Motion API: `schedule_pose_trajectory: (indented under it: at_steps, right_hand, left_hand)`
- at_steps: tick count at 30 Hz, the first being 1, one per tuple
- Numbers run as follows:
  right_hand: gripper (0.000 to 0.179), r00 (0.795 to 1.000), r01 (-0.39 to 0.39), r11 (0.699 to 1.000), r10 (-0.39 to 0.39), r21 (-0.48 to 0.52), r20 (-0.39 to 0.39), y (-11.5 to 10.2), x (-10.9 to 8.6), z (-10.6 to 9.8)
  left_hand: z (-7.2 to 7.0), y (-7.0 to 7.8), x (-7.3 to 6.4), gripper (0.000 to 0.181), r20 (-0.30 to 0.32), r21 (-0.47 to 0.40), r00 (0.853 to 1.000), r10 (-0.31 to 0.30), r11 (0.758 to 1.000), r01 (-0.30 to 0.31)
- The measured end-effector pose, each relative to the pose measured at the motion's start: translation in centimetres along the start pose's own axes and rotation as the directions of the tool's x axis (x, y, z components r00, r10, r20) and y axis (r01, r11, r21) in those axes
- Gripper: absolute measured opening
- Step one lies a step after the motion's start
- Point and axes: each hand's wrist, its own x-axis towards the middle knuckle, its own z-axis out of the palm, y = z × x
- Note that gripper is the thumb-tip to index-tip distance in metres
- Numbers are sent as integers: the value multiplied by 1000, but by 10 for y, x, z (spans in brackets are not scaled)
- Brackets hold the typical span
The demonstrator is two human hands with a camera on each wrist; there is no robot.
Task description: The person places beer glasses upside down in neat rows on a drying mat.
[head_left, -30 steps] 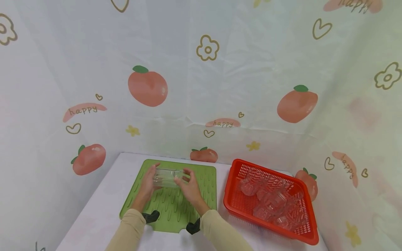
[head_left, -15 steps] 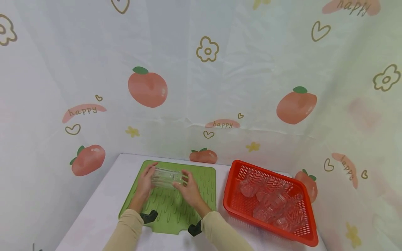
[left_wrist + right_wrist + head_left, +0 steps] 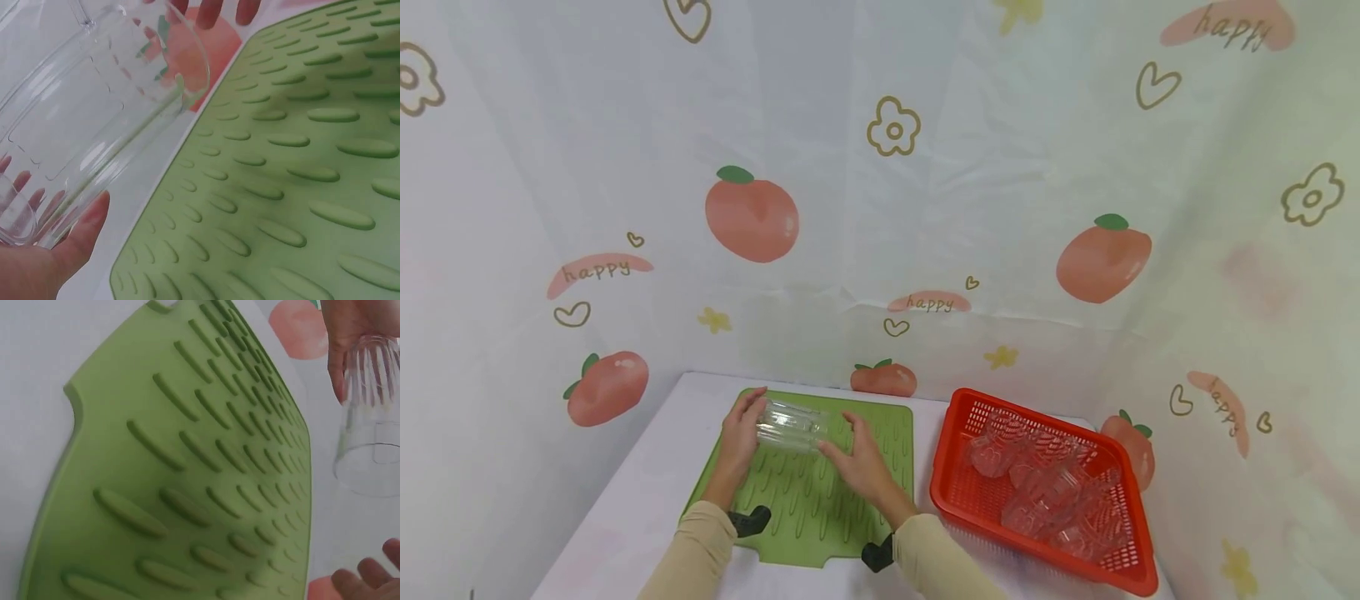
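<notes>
A printed curtain [image 3: 970,192] rises behind the mat and to both sides of it, probably to screen off the surroundings; beneath the mat spreads the pale desk [image 3: 632,500], carrying everything; the green mat [image 3: 820,512] lies flat with raised ribs upward, likely to steady smooth bases and let water run off.

Just right of the mat stands the red basket [image 3: 1022,542], whose mesh seems suited to keeping loose pieces together and drained; clear glassware [image 3: 1045,487] lies in it at mixed angles, too tangled to count.

Above the mat's back left part, the left grip [image 3: 741,433], a bare hand, is curled about the base end of a glass [image 3: 793,427]; holding it there presumably keeps the weight secure and leaves the rim free; the glass lies sideways in the air above the mat, rim toward the mat's right; over the mat's middle, the right grip [image 3: 861,462] has its fingers spread beside the rim, well placed to support it; whether its thumb touches, I cannot tell; black mounts [image 3: 750,522] sit at both wrists above the mat's near part, likely for the cameras.
</notes>
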Motion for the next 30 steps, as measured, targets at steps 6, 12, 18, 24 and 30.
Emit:
schedule_pose_trajectory:
  at_steps: [6,12,18,24,30]
  right_hand:
    - [82,1000,23,986,-20,-167,23,-4,-3,-11]
    - [83,998,55,928,-57,-369,6,-2,-4,-15]
    - [82,996,84,869,-93,-488,5,0,-7,-18]
    - [85,993,101,787,-116,-609,14,4,-6,-20]
    - [87,994,91,774,-111,-626,7,4,-6,-26]
  left_hand:
    - [1,-1,1,48,1,77,999,45,996,-45]
    - [-2,1,1,52,-1,137,997,78,988,-77]
    - [-3,2,3,53,-31,180,994,104,979,-97]
    - [0,1,7,51,-63,163,991,120,981,-108]
    - [6,6,16,51,-69,205,981,181,965,-163]
